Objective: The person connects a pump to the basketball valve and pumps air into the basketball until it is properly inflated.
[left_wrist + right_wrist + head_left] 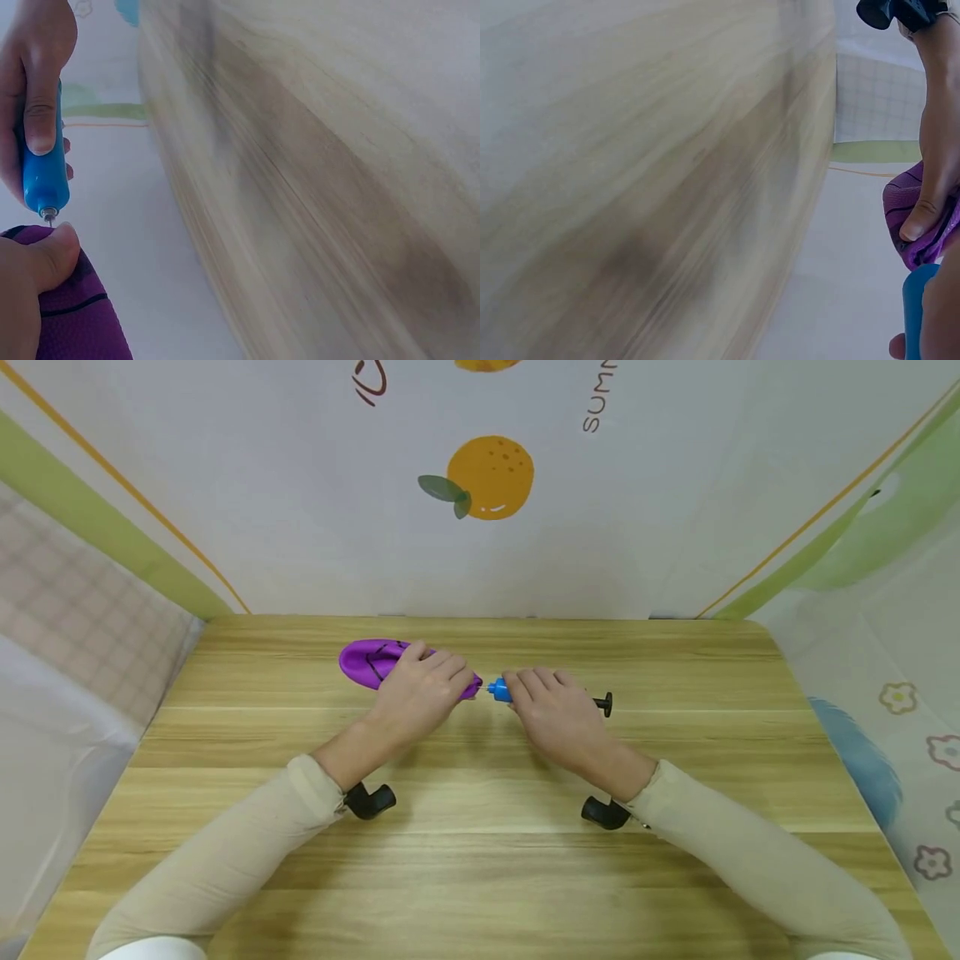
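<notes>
A limp, folded purple ball (363, 665) with black lines is gripped by my left hand (422, 692), whose thumb (63, 251) presses on it close to the needle. My right hand (553, 708) wraps round the blue barrel of a hand pump (500, 691). A thin metal needle (50, 217) points from the pump's tip to the ball's surface; its far end meets the purple skin beside the left thumb. The pump's black handle (608, 704) sticks out to the right, past the right hand. Both hands are held over the table, with pump and ball nearly in line.
Beneath the hands lies a wood-grain table (480, 877). Behind its far edge hangs a white sheet (315, 527) printed with an orange fruit. Black camera mounts (371, 802) are strapped at both wrists, below the sleeves. Patterned cloths hang on either side.
</notes>
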`<state>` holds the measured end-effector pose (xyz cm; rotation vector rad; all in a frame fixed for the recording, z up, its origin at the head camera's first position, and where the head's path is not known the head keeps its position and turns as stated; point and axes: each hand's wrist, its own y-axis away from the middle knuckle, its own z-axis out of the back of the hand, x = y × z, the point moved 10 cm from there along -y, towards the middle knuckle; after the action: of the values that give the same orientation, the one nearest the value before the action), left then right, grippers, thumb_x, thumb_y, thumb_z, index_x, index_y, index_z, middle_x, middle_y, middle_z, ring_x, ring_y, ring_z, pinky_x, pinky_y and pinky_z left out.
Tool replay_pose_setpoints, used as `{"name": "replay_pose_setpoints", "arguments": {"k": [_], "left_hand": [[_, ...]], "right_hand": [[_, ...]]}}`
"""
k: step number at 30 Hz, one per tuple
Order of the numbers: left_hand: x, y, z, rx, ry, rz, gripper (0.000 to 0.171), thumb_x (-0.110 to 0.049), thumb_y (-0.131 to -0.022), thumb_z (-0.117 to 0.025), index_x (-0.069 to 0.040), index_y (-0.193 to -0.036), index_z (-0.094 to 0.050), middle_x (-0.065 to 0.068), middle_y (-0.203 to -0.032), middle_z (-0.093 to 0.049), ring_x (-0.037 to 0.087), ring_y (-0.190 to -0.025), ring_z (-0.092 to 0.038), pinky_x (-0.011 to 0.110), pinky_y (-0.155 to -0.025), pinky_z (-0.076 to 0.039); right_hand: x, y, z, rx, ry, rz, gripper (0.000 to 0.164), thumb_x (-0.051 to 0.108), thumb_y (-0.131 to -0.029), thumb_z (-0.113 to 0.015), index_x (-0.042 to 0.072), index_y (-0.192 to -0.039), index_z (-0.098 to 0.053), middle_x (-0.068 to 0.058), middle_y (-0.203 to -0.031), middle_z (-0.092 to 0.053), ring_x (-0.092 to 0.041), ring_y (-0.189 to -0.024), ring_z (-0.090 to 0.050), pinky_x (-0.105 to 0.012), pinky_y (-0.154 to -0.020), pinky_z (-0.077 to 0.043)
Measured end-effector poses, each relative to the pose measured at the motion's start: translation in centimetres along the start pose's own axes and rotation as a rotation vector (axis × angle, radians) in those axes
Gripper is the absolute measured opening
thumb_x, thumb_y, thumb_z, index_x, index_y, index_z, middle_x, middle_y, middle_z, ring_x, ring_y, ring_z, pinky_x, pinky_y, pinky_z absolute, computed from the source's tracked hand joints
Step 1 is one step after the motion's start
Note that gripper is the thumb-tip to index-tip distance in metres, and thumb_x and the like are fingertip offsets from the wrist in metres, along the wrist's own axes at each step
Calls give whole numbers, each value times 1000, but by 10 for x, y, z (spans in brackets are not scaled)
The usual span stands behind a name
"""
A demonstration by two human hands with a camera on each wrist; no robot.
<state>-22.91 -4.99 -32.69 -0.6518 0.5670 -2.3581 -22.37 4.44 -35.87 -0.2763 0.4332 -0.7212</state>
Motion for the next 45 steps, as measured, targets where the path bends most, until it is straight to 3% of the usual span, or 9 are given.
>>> {"name": "replay_pose_setpoints", "arguments": {"k": [14,22,31,35,40,45], "left_hand": [[-4,-3,2,-8,-2,-3,8,-14,-87,-79,-10,-88,-72,0,-86,-69,19,-79,-67,35,-76,-45],[-1,-3,0,-18,14,18,12,-17,-85,-82,-10,-90,-73,1,-90,-71,19,-80,-67,35,-74,-45],[6,0,-15,157,58,60,29,-32,-85,-83,-11,-101,-72,4,-98,-69,24,-93,-66,39,-81,-45],[11,1,-21,223,62,91,34,-37,-86,-80,-13,-107,-71,5,-100,-67,25,-94,-66,40,-83,-45],[14,4,-28,270,63,102,36,-39,-85,-81,-14,-110,-70,7,-103,-66,26,-95,-65,41,-84,-46],[18,8,-33,298,34,99,41,-41,-86,-80,-13,-115,-70,7,-105,-66,27,-99,-65,42,-87,-47]], "right_hand": [[7,-8,3,10,40,15,40,23,-99,-67,-2,-130,-62,-11,-114,-69,-24,-99,-64,-30,-76,-52],[7,-11,0,15,15,-19,39,23,-100,-67,-2,-128,-61,-11,-111,-69,-25,-98,-64,-31,-74,-53],[4,-9,-8,88,-53,-33,40,24,-102,-62,-2,-132,-61,-12,-113,-69,-25,-100,-65,-34,-77,-55],[2,-10,-6,77,-74,-37,40,24,-101,-63,-1,-132,-61,-11,-112,-69,-25,-101,-66,-34,-76,-56],[2,-12,-5,55,-85,-37,43,24,-98,-67,0,-132,-61,-11,-109,-70,-26,-98,-68,-36,-75,-56],[-6,-10,-9,114,-108,-76,46,25,-97,-68,2,-135,-59,-12,-112,-70,-28,-102,-67,-40,-79,-57]]}}
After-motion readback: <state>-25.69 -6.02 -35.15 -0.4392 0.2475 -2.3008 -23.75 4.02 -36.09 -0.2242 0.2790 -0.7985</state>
